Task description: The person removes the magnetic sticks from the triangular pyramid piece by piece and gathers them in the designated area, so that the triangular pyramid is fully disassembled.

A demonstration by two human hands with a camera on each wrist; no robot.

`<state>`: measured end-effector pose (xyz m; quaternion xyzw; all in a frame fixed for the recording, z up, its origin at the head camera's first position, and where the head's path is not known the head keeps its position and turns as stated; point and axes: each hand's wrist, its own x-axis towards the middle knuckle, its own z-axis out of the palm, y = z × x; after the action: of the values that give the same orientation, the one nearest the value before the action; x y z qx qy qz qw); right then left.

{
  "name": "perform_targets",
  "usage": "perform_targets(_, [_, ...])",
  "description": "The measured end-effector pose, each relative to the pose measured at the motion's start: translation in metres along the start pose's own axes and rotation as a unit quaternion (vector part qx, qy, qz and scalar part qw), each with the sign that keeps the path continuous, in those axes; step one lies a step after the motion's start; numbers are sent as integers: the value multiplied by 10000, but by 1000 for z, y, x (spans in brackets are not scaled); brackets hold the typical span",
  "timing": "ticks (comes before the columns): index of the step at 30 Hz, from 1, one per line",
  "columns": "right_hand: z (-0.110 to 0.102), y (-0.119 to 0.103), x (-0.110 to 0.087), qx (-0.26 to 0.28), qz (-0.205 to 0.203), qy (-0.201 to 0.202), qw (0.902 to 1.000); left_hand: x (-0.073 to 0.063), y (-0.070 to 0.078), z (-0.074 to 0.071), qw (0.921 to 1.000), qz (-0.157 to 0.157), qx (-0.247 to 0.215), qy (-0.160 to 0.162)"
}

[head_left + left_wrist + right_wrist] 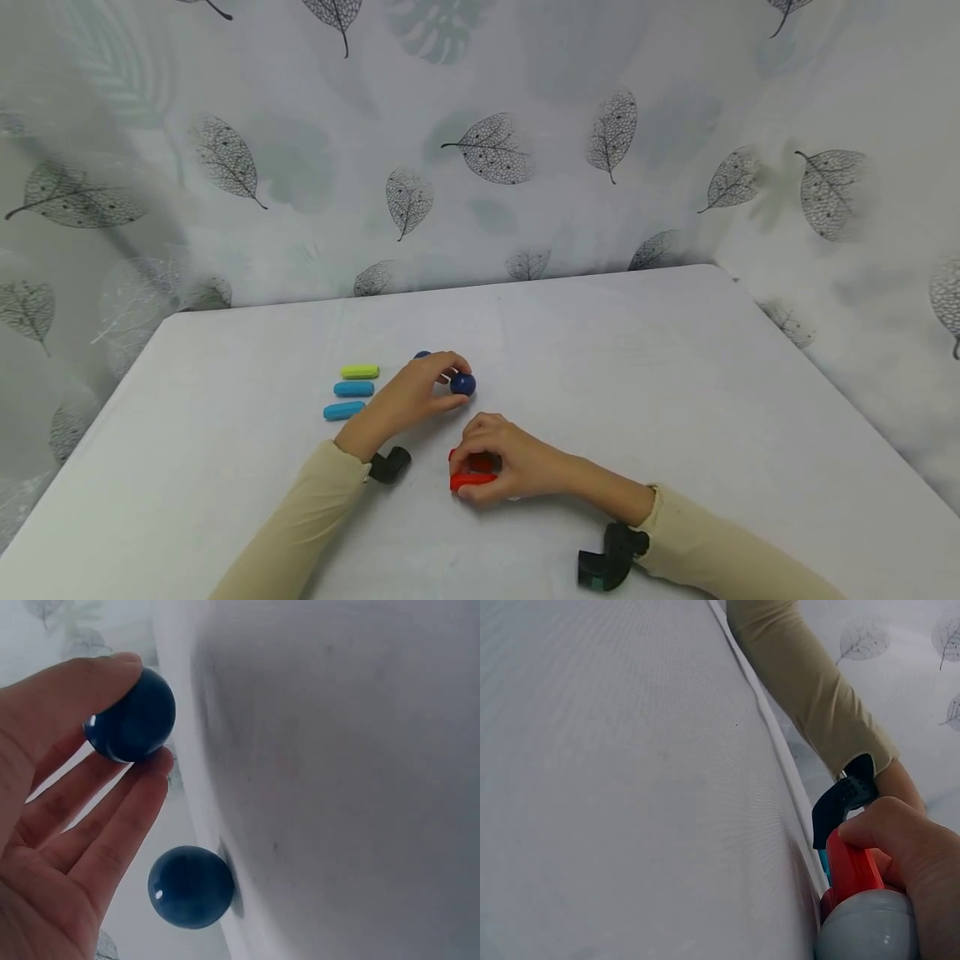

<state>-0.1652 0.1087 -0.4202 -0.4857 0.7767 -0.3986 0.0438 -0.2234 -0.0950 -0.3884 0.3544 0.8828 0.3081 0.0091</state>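
My left hand [414,393] pinches a glossy dark blue ball [463,384] between thumb and fingertips. Just behind that hand a second blue ball [191,887] rests on the table, mostly hidden in the head view. Nearer the front, my right hand [517,460] grips a short red stick [472,482] with thumb and fingers. Another red stick [481,462] lies behind it, partly covered by the fingers. In the right wrist view, a smooth pale grey rounded thing [870,930] sits under the palm, close against the held red stick [853,864].
Left of my left hand, a yellow-green stick [360,372] and two blue sticks [354,389] lie in a column. The white table [675,400] ends at the back against a leaf-patterned curtain [495,217]. Black wrist mounts [611,558] hang below both sleeves.
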Motion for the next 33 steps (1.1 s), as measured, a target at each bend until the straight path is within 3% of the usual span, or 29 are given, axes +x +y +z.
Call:
perform_targets(11, [0, 0, 1, 63, 143, -26, 9999, 21, 4, 2, 9990, -402, 88, -185])
perform_targets(20, [0, -2, 2, 120, 251, -68, 9996, 35, 2, 8, 9979, -529, 217, -296])
perform_targets(33, [1, -1, 3, 66, 134, -3, 9999, 40, 2, 11, 9973, -563, 360, -296])
